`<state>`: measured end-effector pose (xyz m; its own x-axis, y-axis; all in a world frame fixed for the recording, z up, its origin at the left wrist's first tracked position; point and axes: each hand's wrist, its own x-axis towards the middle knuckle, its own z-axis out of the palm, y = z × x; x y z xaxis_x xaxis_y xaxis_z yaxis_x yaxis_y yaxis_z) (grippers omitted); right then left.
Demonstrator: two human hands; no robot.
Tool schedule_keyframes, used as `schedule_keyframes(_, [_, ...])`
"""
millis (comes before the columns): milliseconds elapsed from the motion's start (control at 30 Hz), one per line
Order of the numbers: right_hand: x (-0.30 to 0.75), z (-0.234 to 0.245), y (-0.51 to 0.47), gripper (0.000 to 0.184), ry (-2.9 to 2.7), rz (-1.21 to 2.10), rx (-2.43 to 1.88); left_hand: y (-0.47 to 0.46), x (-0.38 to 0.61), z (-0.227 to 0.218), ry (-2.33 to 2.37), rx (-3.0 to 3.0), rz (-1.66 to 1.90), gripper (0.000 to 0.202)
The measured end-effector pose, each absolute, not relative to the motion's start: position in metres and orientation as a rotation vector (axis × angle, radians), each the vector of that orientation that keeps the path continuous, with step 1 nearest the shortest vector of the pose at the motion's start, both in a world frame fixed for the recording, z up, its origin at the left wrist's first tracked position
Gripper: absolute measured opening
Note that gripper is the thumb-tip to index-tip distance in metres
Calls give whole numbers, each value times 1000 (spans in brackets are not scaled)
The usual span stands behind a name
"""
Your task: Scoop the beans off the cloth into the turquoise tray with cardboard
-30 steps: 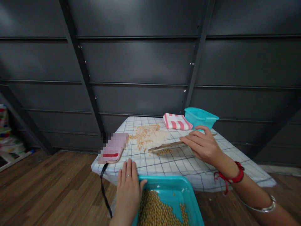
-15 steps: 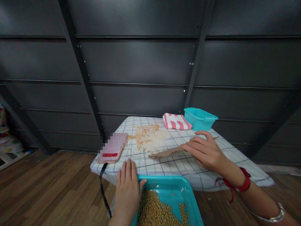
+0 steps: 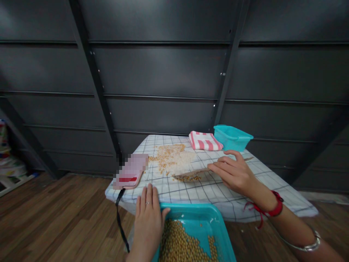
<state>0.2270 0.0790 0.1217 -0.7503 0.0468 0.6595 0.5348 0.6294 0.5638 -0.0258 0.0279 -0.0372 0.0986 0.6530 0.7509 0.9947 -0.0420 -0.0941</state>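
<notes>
My right hand [image 3: 233,173] pinches a strip of brown cardboard [image 3: 195,174] between thumb and fingers. The strip is tilted, with its lower edge at the cloth. Soybeans [image 3: 195,178] lie along its near side. Just beyond it, a spread of yellow beans mixed with white grains [image 3: 174,158], like rice, covers part of the checked cloth. My left hand [image 3: 149,218] lies flat with fingers stretched towards the table edge. Its thumb touches the rim of a teal basin [image 3: 188,207], which holds many soybeans [image 3: 182,243] below the table's near edge.
A pink phone-like object [image 3: 133,169], partly pixelated, lies on the checked tablecloth [image 3: 245,200] at left, with a black strap [image 3: 120,218] hanging down. At the back are a folded pink-and-white striped towel [image 3: 204,141] and a smaller teal container [image 3: 233,138]. Dark panels stand behind.
My right hand has shifted slightly left and away from me with the cardboard, changing its tilt. Soybeans now show along its near side. My left hand and the basin stay put.
</notes>
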Motion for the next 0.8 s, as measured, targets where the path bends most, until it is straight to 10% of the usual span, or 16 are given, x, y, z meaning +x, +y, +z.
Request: schedule_keyframes(800, [221, 122, 67, 19, -2226, -1069, -407, 26, -27, -32, -1617, -1769, -634, 66])
